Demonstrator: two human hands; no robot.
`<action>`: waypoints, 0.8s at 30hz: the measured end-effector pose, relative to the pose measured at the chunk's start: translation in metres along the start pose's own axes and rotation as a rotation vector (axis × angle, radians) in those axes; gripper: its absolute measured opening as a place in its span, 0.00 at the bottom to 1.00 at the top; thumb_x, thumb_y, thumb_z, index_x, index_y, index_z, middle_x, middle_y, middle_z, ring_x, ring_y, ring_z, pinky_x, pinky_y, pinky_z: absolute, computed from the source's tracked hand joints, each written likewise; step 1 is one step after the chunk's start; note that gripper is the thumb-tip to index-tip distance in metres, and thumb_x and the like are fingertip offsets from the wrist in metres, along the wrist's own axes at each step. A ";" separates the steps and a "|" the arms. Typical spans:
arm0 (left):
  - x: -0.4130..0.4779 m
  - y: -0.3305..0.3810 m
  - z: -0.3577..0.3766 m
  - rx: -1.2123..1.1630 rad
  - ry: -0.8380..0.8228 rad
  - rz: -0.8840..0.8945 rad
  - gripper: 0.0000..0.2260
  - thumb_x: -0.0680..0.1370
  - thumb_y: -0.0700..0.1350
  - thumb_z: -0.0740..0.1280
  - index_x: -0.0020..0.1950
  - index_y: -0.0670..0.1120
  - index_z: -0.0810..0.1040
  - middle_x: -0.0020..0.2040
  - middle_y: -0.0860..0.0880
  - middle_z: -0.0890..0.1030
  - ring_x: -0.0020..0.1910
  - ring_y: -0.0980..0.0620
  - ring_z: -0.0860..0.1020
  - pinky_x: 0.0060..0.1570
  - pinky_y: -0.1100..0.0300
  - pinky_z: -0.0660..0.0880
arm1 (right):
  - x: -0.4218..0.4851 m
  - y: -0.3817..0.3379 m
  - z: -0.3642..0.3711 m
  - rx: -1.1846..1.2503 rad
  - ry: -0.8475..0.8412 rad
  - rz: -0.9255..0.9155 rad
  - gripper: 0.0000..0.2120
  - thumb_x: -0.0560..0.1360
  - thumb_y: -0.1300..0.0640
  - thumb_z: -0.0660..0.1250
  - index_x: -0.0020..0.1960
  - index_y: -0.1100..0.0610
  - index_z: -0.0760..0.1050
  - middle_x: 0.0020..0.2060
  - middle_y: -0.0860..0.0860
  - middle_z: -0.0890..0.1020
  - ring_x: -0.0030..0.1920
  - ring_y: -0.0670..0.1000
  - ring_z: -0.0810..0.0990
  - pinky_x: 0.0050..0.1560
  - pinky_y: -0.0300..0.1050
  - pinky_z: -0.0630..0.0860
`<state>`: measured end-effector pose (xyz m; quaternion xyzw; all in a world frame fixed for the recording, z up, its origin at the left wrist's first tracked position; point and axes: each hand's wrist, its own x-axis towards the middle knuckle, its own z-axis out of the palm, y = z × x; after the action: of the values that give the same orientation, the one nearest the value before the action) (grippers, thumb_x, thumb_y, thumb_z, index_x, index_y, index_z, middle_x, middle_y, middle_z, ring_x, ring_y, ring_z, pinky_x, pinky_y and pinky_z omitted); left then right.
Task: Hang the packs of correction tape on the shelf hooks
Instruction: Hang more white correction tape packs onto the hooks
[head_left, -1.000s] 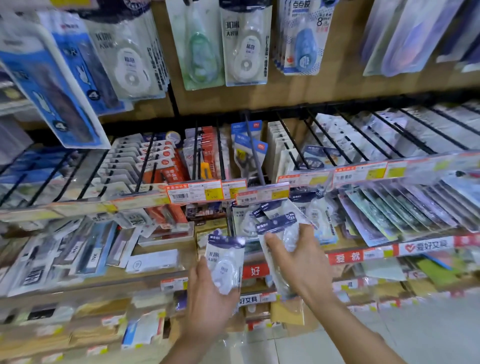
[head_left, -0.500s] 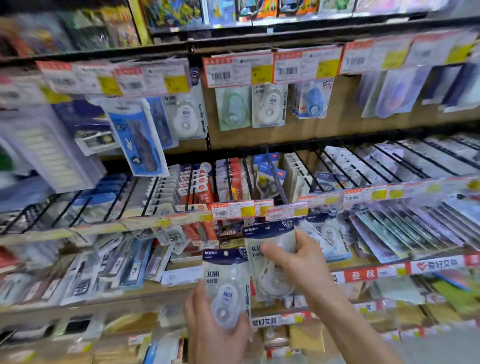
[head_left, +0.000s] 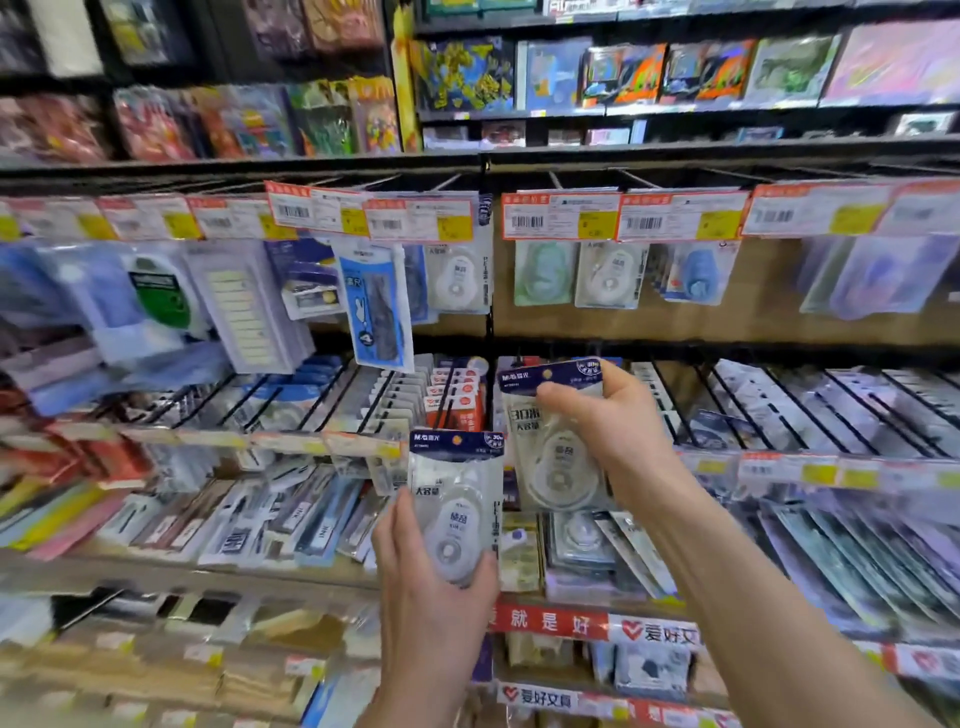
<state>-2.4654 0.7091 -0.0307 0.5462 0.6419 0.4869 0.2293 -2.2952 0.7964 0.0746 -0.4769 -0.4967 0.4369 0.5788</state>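
- The left hand (head_left: 431, 603) grips a pack of correction tape (head_left: 457, 499) from below. Its fingers (head_left: 395, 525) are curled up the pack's left edge and the thumb presses its lower right corner.
- This lower pack stands upright, dark blue header card on top, with the white dispenser showing through the clear front.
- The right hand (head_left: 628, 441) holds a second pack (head_left: 550, 457) higher and to the right. The thumb lies across the front just under the header and the other fingers are wrapped behind.
- The second pack leans slightly to the left, and its lower left corner sits just beside the top right corner of the lower pack.
- Both packs are in the air in front of the shelving, at the level of the middle row of black wire hooks (head_left: 727, 400). Neither is on a hook.
- Above them, a row of price tags (head_left: 561, 215) fronts the upper hooks.
- Under those tags hang two matching white tape packs, one (head_left: 457, 275) left of the shelf's upright and one (head_left: 608, 273) to its right.
- A green pack (head_left: 543, 270) hangs just left of the right-hand white one, and a blue pack (head_left: 698, 270) hangs on its other side.
- A blue ruler pack (head_left: 371, 306) dangles tilted further left.
- A red banner strip (head_left: 550, 621) runs along the shelf edge below the hands.
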 end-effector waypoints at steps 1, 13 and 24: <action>0.002 0.004 0.000 -0.003 0.009 -0.003 0.47 0.71 0.50 0.76 0.78 0.61 0.46 0.71 0.66 0.52 0.63 0.57 0.66 0.56 0.62 0.72 | 0.006 -0.007 0.000 0.014 -0.004 -0.016 0.06 0.74 0.59 0.75 0.40 0.54 0.81 0.36 0.55 0.84 0.38 0.52 0.83 0.44 0.48 0.78; 0.019 0.021 0.006 0.079 0.101 -0.011 0.47 0.69 0.52 0.77 0.77 0.64 0.48 0.71 0.66 0.53 0.63 0.50 0.73 0.53 0.50 0.81 | 0.084 -0.034 0.039 0.077 -0.100 -0.101 0.02 0.75 0.56 0.75 0.44 0.53 0.83 0.40 0.56 0.83 0.41 0.56 0.77 0.45 0.53 0.73; 0.035 0.014 0.011 0.048 0.129 0.079 0.47 0.73 0.52 0.74 0.79 0.59 0.42 0.71 0.69 0.47 0.62 0.64 0.59 0.57 0.65 0.66 | 0.120 -0.049 0.082 0.225 -0.169 -0.253 0.07 0.76 0.64 0.72 0.50 0.53 0.85 0.43 0.50 0.88 0.45 0.50 0.88 0.41 0.44 0.83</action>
<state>-2.4598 0.7445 -0.0144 0.5440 0.6447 0.5143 0.1548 -2.3603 0.9157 0.1461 -0.3043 -0.5477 0.4518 0.6351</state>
